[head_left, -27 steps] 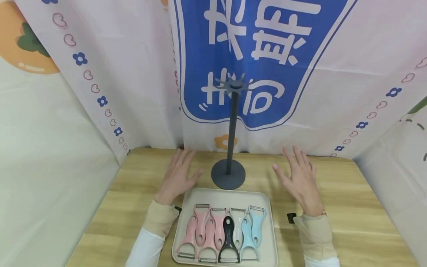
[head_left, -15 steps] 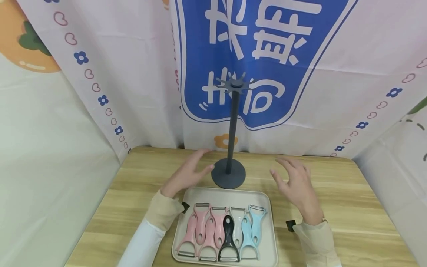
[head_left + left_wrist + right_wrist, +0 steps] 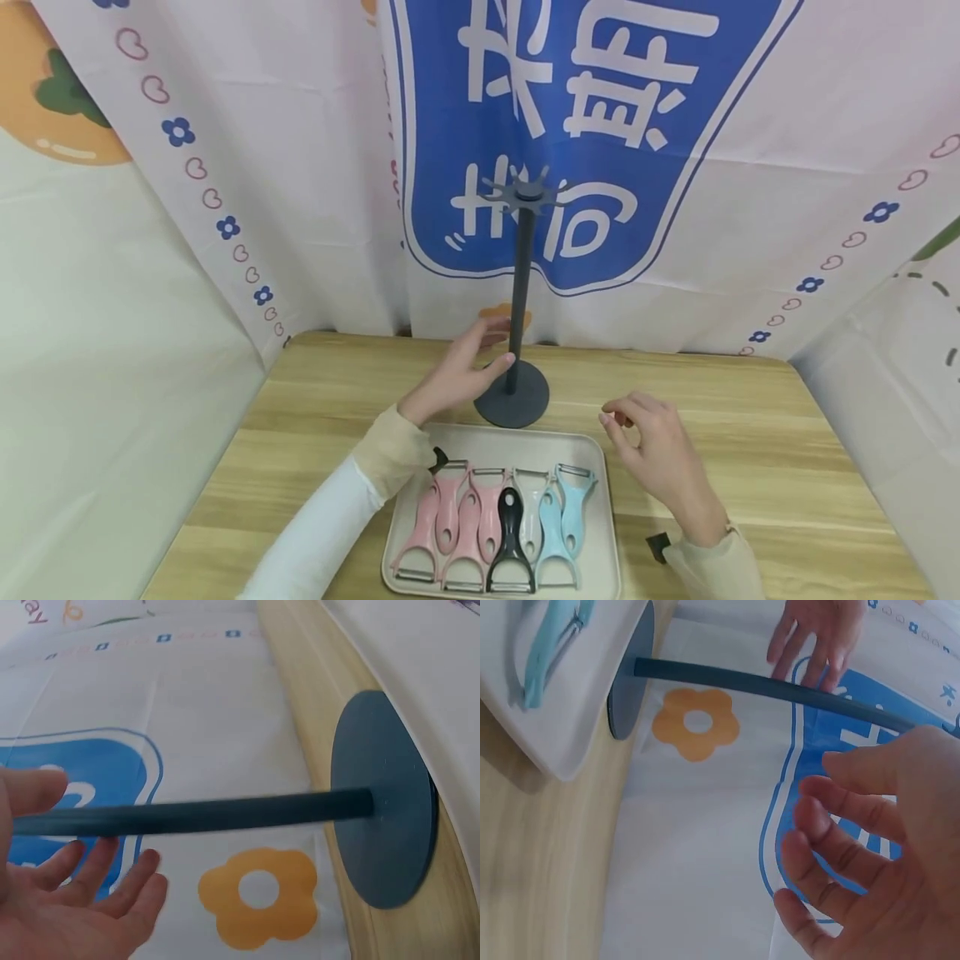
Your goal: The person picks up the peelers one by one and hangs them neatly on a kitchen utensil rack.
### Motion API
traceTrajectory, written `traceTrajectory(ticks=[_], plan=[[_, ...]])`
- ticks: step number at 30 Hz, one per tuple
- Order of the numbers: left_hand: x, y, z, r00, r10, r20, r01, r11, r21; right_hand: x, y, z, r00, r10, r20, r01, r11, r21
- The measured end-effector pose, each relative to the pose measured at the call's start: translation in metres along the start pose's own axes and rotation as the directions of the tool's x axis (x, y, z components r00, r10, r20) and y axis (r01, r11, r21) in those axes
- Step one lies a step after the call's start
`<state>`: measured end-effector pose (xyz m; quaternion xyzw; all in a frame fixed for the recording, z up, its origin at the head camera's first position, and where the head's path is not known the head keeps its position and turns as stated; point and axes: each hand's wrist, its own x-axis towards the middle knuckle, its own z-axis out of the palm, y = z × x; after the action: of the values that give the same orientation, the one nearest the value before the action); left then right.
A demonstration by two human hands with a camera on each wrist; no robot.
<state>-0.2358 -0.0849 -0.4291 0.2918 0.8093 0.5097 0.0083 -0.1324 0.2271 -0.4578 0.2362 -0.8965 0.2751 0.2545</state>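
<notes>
on the wood-grain table a dark stand rises at frame centre, probably stiff and bottom-heavy, best held by its pole; left hand loosely parted around it, contact unclear, right hand half-curled, empty.

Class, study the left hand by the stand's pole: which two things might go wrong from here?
The tall, slender stand might tip if the left hand knocks it high up. Its base sits close to the tray, so dragging it nearer could jostle the peelers.
</notes>
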Motion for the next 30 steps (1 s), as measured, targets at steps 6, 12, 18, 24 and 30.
traceTrajectory(ticks=[6, 12, 18, 24, 30], plan=[[0.013, 0.002, 0.004, 1.0, 0.011, -0.026, -0.014, 0.995, -0.101, -0.011, -0.006, 0.004, 0.999, -0.042, 0.003, 0.042, 0.998, 0.047], [0.031, 0.008, 0.009, 0.999, 0.009, -0.039, -0.015, 0.99, -0.139, -0.02, -0.007, 0.009, 0.998, -0.06, 0.004, 0.06, 0.998, 0.029], [0.051, 0.014, 0.014, 0.999, -0.037, -0.009, 0.035, 0.99, -0.139, -0.02, -0.007, 0.011, 0.999, -0.053, -0.009, 0.053, 0.998, 0.021], [0.066, 0.021, 0.016, 0.988, -0.155, -0.006, 0.148, 0.953, -0.264, -0.018, -0.013, 0.011, 0.999, -0.044, 0.007, 0.043, 0.993, 0.109], [0.076, 0.018, 0.017, 0.984, -0.171, 0.055, 0.179, 0.913, -0.367, -0.024, -0.017, 0.013, 0.998, -0.019, 0.057, 0.008, 0.982, 0.188]])
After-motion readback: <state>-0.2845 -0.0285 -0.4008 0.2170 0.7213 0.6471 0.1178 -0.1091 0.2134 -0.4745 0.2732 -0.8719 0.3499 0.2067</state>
